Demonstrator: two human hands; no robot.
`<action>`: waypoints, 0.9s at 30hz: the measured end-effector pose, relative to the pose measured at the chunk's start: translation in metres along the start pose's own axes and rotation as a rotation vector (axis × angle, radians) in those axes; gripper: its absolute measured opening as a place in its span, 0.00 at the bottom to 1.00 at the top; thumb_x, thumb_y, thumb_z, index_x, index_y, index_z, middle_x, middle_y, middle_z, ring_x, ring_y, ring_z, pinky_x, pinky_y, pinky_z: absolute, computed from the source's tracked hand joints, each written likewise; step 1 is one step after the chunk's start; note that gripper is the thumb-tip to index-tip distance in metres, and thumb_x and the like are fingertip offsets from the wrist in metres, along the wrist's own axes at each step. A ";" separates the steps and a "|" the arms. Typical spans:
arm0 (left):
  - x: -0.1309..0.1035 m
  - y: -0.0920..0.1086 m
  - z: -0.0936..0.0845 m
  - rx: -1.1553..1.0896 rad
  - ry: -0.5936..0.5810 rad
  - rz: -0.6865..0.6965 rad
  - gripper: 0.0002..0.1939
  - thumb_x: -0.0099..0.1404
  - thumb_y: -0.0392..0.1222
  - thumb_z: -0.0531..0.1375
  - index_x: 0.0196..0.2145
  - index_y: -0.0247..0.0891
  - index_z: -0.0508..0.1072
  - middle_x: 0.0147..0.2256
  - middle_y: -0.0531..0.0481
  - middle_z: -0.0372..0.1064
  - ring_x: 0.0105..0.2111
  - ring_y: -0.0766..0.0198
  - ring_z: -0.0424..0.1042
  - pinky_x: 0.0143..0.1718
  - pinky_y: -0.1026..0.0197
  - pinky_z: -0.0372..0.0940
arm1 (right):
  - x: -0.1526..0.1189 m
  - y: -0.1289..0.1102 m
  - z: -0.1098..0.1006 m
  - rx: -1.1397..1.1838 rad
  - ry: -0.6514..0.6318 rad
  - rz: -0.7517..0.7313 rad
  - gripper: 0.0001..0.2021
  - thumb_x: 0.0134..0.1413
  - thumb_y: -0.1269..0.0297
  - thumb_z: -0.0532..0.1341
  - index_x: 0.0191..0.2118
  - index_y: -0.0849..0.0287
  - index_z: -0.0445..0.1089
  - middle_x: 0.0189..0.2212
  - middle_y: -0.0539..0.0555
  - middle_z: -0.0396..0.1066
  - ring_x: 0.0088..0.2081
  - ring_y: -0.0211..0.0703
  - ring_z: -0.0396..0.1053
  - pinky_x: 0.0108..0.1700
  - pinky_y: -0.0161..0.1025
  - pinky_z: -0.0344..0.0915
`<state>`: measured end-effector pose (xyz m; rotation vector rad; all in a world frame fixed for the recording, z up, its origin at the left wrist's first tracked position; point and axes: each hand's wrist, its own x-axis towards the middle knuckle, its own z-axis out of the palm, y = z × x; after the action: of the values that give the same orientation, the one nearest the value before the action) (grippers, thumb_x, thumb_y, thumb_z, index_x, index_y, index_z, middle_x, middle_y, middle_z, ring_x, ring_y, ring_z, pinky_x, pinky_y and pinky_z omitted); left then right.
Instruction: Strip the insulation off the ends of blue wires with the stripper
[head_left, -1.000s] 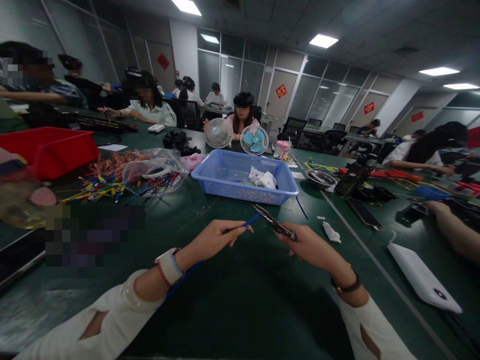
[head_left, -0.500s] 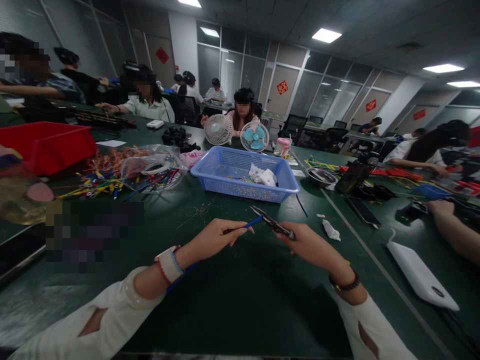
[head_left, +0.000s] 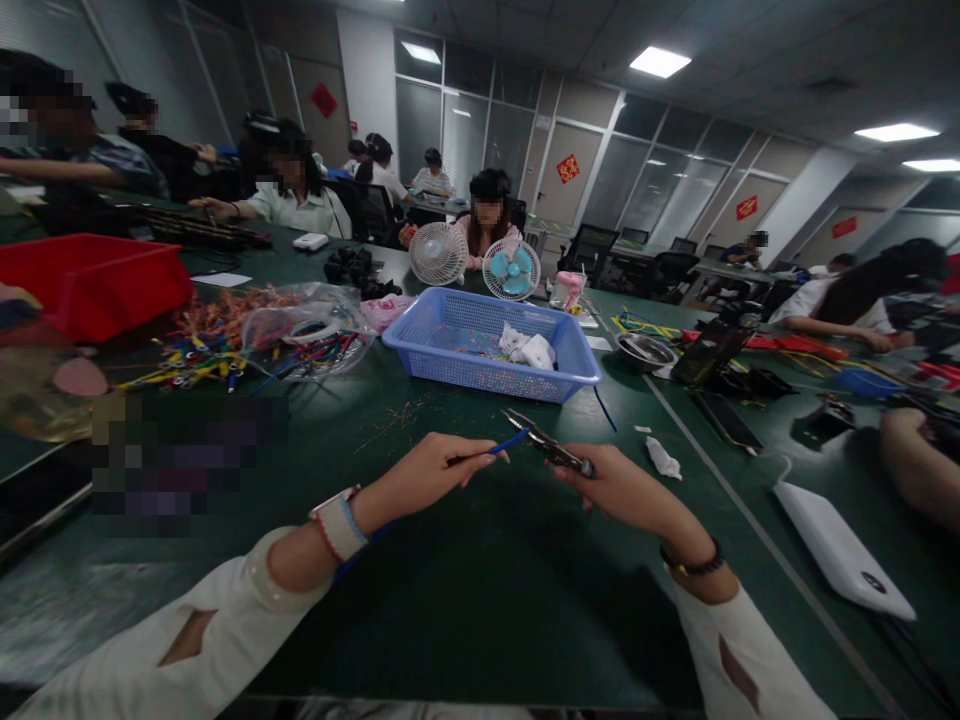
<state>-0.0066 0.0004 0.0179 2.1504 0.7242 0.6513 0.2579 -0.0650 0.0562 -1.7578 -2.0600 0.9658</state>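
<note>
Between the thumb and fingers of my left hand (head_left: 435, 472) is a blue wire (head_left: 510, 442), its end pointing right. More blue shows behind my left wrist. My right hand (head_left: 611, 482) is closed around a pair of wire strippers (head_left: 545, 443), whose jaws point up and left. The wire's end lies at the jaws; whether they bite into it I cannot tell. Fine copper strands (head_left: 401, 415) lie scattered on the green table (head_left: 465, 610) beyond my left hand.
Ahead stands a blue plastic basket (head_left: 495, 385) with crumpled white tissue inside. A pile of lugged wires (head_left: 217, 350) and a red bin (head_left: 82, 290) are at left. On the right lie a white power bank (head_left: 844, 550), a tissue (head_left: 663, 458) and a co-worker's hand (head_left: 911, 450).
My hands, the blue wire and the wire strippers hold nearly the same place. The view has tilted slightly. At the right edge, the co-worker's hand has shifted right.
</note>
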 end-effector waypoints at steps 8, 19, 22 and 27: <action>0.000 0.001 0.000 0.029 0.000 0.053 0.17 0.70 0.45 0.53 0.52 0.39 0.73 0.22 0.56 0.64 0.23 0.69 0.64 0.28 0.68 0.58 | -0.001 0.001 -0.002 0.056 -0.068 0.010 0.15 0.59 0.52 0.54 0.41 0.59 0.67 0.29 0.51 0.69 0.23 0.36 0.68 0.21 0.31 0.63; 0.000 0.000 0.001 0.009 -0.012 0.083 0.16 0.70 0.44 0.54 0.49 0.37 0.75 0.23 0.56 0.65 0.24 0.69 0.65 0.29 0.67 0.59 | -0.007 -0.004 -0.006 0.144 -0.157 0.006 0.15 0.58 0.52 0.55 0.39 0.60 0.67 0.18 0.45 0.62 0.19 0.34 0.63 0.21 0.31 0.61; -0.001 0.000 0.001 -0.011 -0.014 0.082 0.16 0.70 0.45 0.54 0.49 0.37 0.75 0.23 0.56 0.65 0.24 0.69 0.65 0.30 0.67 0.59 | -0.009 -0.005 -0.007 0.167 -0.202 -0.012 0.16 0.58 0.51 0.56 0.40 0.61 0.68 0.19 0.45 0.63 0.19 0.33 0.63 0.21 0.31 0.60; -0.001 0.004 -0.001 -0.064 -0.013 0.047 0.17 0.70 0.46 0.53 0.50 0.37 0.75 0.22 0.57 0.61 0.23 0.70 0.63 0.27 0.68 0.57 | -0.009 -0.007 -0.005 0.116 -0.128 -0.006 0.15 0.58 0.51 0.56 0.39 0.60 0.67 0.21 0.46 0.64 0.18 0.32 0.63 0.20 0.30 0.60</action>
<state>-0.0072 -0.0015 0.0212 2.1164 0.6397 0.6754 0.2575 -0.0723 0.0660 -1.6696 -2.0373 1.1993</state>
